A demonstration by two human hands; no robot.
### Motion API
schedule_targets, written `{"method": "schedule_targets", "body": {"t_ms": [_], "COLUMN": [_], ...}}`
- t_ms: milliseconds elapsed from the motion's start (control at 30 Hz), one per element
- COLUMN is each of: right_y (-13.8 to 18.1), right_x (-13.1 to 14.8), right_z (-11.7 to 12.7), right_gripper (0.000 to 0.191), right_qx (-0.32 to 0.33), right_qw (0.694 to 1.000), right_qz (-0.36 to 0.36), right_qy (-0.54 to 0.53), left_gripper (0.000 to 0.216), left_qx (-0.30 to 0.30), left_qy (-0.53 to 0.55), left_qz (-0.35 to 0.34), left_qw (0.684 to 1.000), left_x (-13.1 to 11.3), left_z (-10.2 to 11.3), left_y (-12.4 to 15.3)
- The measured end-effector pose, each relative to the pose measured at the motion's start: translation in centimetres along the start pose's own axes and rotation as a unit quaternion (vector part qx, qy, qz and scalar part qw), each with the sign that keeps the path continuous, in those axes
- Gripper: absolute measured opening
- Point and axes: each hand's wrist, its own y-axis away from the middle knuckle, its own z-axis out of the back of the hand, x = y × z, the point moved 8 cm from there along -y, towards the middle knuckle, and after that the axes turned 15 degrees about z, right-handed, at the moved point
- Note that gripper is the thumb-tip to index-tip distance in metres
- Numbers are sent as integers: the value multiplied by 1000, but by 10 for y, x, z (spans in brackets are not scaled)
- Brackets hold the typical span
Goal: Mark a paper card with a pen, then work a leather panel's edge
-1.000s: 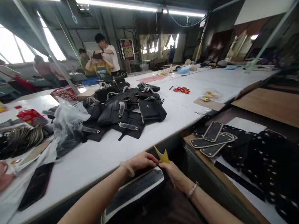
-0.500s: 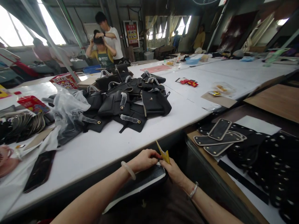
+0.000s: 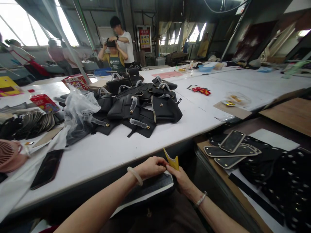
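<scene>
Between both hands' [image 3: 151, 167] [image 3: 181, 180] pinching fingertips stands the yellow tab [image 3: 172, 160], above the panel [image 3: 148, 190].

We see a long white bench [image 3: 114, 152] with a heap of black bags [image 3: 141, 103] at its middle. Just left of the heap lies a crumpled clear plastic bag [image 3: 77, 110], and near the front edge a dark phone [image 3: 47, 168] lies flat beside a pink fan [image 3: 9, 155]. Red packets [image 3: 201, 90] lie farther along. On the lower brown bench [image 3: 213, 161] to the right, we see dark flat panels [image 3: 230, 147] stacked loosely.
</scene>
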Motion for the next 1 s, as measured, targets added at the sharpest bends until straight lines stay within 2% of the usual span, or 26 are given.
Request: {"method": "schedule_targets", "body": {"t_ms": [100, 300, 367, 433, 533, 633, 700, 800, 867, 933, 1000], "right_y": [11, 25, 24, 21, 18, 19, 18, 15, 13, 11, 11], "right_x": [3, 5, 4, 4, 4, -5, -13, -27, -35, -37, -34], "right_z": [-4, 1, 5, 12, 23, 34, 40, 52, 59, 63, 65], "right_gripper": [37, 38, 40, 44, 50, 56, 58, 57, 57, 55, 52], "right_qx": [4, -32, -39, -49, -81, -108, -104, -84, -72, -61, -48], "right_qw": [1000, 996, 999, 996, 974, 964, 962, 959, 957, 950, 941], "right_qz": [-1, -1, 11, 46, 97, 101, 99, 89, 83, 105, 142], "right_qy": [-30, -78, -29, 64, 187, 220, 233, 254, 270, 289, 302], "left_gripper": [35, 38, 35, 31, 24, 19, 21, 32, 35, 39, 48], "left_qx": [23, 82, 86, 78, 49, 17, -7, -65, -128, -208, -272], "left_qy": [15, 65, 74, 79, 82, 88, 99, 144, 200, 271, 349], "left_qz": [-1, -3, -6, -7, -3, 8, 19, 23, 17, 17, 29], "left_qw": [1000, 994, 994, 994, 995, 996, 995, 987, 971, 940, 896], "left_x": [2, 6, 7, 7, 7, 4, 3, 10, 28, 60, 101], "left_z": [-1, -9, -10, -10, -10, -7, 1, 30, 59, 86, 95], "left_y": [1, -6, -9, -13, -18, -17, -11, 16, 49, 90, 131]}}
